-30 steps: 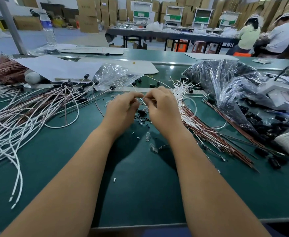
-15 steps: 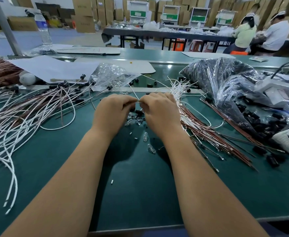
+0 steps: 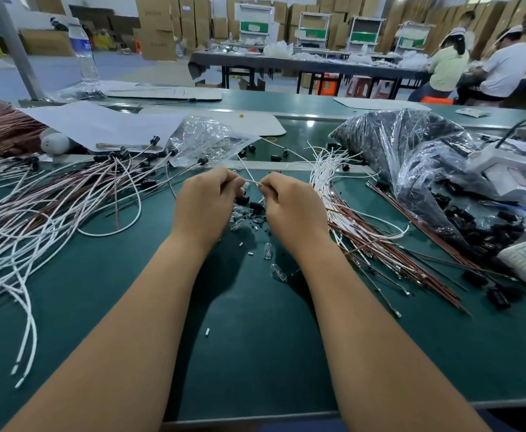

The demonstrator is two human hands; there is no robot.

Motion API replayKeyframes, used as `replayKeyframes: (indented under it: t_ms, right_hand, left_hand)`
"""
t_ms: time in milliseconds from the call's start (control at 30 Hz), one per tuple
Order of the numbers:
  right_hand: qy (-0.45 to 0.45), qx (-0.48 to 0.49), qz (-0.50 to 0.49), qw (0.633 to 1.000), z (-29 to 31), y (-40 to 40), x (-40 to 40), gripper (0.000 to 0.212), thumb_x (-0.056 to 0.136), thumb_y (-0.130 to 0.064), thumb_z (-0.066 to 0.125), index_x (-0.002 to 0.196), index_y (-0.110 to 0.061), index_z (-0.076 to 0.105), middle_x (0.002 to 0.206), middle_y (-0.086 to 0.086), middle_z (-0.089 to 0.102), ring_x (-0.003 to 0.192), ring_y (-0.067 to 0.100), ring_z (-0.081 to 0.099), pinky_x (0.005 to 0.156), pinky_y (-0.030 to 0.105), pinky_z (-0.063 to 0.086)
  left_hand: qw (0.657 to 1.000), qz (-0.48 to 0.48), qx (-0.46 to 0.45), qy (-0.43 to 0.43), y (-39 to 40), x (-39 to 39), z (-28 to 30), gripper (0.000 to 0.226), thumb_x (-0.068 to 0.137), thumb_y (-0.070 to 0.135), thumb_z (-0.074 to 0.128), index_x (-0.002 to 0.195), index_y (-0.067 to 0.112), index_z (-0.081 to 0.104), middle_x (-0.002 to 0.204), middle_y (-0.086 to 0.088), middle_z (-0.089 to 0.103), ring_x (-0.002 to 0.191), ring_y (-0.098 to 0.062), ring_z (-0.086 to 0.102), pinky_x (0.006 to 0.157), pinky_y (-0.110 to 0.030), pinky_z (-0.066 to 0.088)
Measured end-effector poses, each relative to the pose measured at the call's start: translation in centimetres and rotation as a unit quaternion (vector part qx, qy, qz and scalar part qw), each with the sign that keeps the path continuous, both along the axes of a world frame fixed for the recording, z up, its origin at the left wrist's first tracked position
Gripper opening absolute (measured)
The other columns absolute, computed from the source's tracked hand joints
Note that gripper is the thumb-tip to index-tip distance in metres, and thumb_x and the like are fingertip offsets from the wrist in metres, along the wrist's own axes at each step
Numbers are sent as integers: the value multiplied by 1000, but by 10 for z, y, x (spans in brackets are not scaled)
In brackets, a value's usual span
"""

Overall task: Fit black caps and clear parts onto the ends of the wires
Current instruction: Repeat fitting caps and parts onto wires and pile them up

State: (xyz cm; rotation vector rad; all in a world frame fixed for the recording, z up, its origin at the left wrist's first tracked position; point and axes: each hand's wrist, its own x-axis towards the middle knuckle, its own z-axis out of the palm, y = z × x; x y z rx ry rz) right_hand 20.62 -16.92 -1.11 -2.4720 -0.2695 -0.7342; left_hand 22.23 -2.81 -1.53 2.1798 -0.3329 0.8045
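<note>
My left hand [image 3: 207, 201] and my right hand [image 3: 293, 207] are side by side over the green table [image 3: 255, 353], fingers curled. Between them they pinch a thin white wire [image 3: 251, 181] that runs up and away from the fingertips. Just below the hands lies a small heap of black caps [image 3: 255, 207] and clear parts [image 3: 236, 215]. Two clear bulbs [image 3: 268, 254] lie loose nearer to me. Finished wires with black caps [image 3: 106, 182] spread to the left. A bundle of bare white and brown wires [image 3: 358, 226] fans out on the right.
A clear bag of parts [image 3: 205, 141] sits behind the hands, and a large plastic bag of black caps [image 3: 411, 157] is at the right. A white device [image 3: 511, 173] and a water bottle [image 3: 84, 54] stand further off. Two people sit at a far table.
The hands have drawn slightly apart, and the white wire now shows stretched between the fingertips. The view has shifted a little.
</note>
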Motion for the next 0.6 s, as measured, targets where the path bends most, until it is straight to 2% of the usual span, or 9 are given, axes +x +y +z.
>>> replayKeyframes:
  t_ms: [67,133,300,367,433,500,600]
  right_hand:
    - [0,8,-28,1000,-1,-2,1,15,97,-16,50,102,-13,64,88,5,69,75,24,56,59,30,35]
    - [1,26,-60,998,-1,-5,2,12,97,-15,51,103,-13,61,84,3,67,74,22,57,59,29,37]
    - [15,48,-94,994,-3,-8,6,5,96,-16,53,97,-15,57,76,-5,55,70,19,49,59,28,32]
    - [19,43,-94,994,-4,-7,6,6,95,-17,53,98,-15,59,81,-2,60,72,19,48,60,28,31]
    - [22,40,-89,995,-4,-7,7,7,95,-18,52,98,-15,59,84,-1,63,73,20,49,60,28,32]
    - [24,36,-85,995,-4,-7,6,8,95,-18,52,98,-15,59,82,-3,61,72,20,48,60,28,31]
    - [15,39,-81,996,-4,-5,5,7,95,-17,51,98,-16,58,78,-5,56,70,20,49,56,28,30]
  left_hand:
    - [1000,-12,-5,21,-1,1,-2,15,90,19,64,102,12,69,79,9,68,78,-15,62,74,-27,44]
    - [999,-11,22,41,0,3,-5,33,89,19,65,120,13,60,97,4,70,99,-19,58,88,-31,41]
    - [980,-31,175,87,-6,5,-12,39,91,19,57,129,27,56,118,2,65,120,-23,44,101,-37,33]
    - [974,-37,198,105,-9,4,-13,40,90,22,58,129,30,57,118,-1,64,123,-22,42,102,-37,31]
    - [979,-48,170,106,-12,5,-12,43,86,20,63,128,31,59,111,4,67,120,-21,43,103,-38,33]
    - [982,-53,144,107,-13,6,-10,44,84,16,66,126,29,61,105,8,68,115,-22,45,101,-40,35]
    - [980,-39,161,114,-14,9,-11,41,85,15,63,124,26,63,105,3,67,113,-26,43,99,-38,36]
